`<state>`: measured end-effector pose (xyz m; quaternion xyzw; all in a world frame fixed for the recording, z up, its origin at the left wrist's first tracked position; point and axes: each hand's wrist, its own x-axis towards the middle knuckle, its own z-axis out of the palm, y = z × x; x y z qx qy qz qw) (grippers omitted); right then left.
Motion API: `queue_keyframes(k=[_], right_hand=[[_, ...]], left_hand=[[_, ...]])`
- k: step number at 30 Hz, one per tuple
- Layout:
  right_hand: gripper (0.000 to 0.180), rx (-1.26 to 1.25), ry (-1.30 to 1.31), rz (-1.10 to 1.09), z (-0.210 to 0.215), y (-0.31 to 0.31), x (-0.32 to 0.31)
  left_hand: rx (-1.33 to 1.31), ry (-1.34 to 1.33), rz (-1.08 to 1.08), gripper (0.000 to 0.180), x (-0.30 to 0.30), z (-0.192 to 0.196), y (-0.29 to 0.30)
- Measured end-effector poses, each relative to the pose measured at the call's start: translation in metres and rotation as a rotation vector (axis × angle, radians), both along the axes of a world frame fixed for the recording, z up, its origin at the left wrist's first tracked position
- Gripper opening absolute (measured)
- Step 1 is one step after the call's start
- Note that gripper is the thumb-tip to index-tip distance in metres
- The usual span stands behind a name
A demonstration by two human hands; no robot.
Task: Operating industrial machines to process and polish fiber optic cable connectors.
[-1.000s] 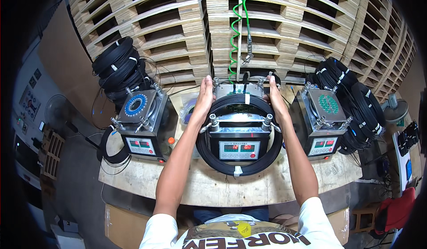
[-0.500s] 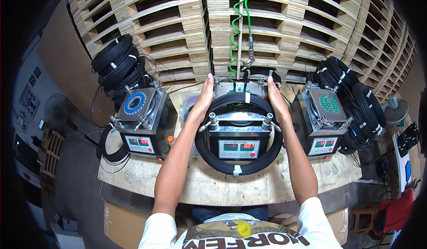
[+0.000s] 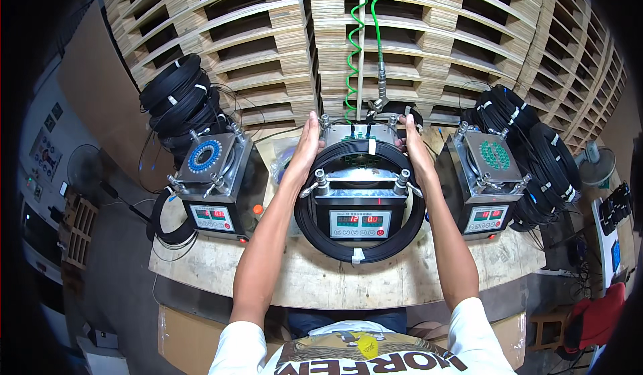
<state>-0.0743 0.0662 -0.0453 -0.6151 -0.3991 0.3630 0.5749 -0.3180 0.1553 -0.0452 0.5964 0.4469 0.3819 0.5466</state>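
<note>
A coil of black cable [image 3: 402, 240] with white ties hangs round the middle benchtop machine [image 3: 323, 220], tilted down over its front panel. My left hand [image 3: 309, 146] lies along the upper left of the coil, its fingers stretched out and pointing away from me. Opposite it, my right hand [image 3: 418, 151] is at the upper right with its fingers straight too. Both palms face inward beside the machine's top; whether they touch the coil or the metal is hard to tell. Metal posts with clamps stand at the machine's corners, and its round top is partly hidden by the coil.
Similar machines stand left [image 3: 213, 214] with a ring of blue connectors, and right [image 3: 487, 219] with green ones. Stacked black cable coils sit behind both. A green coiled air hose [image 3: 380, 40] with a metal nozzle hangs before wooden pallets [image 3: 288, 43]. The wooden table [image 3: 321, 288] has a curved-looking front edge.
Both hands stay nearly where they were beside the coil. The hanging nozzle has shifted slightly to the right, and the digits on the machines' displays have changed.
</note>
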Motion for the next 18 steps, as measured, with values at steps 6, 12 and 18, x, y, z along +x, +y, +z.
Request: queue_keyframes(k=[6, 12, 18], right_hand=[[0.083, 0.017, -0.147, -0.038, -0.008, 0.008, 0.001], [0.080, -0.062, -0.140, 0.046, -0.011, 0.008, 0.007], [0.080, 0.004, -0.110, -0.016, -0.001, 0.004, -0.008]], left_hand=[[-0.005, 0.061, -0.021, 0.105, -0.006, -0.009, 0.013], [0.048, 0.067, 0.018, 0.103, -0.001, -0.005, 0.005], [0.134, 0.054, 0.021, 0.087, -0.006, -0.002, 0.000]])
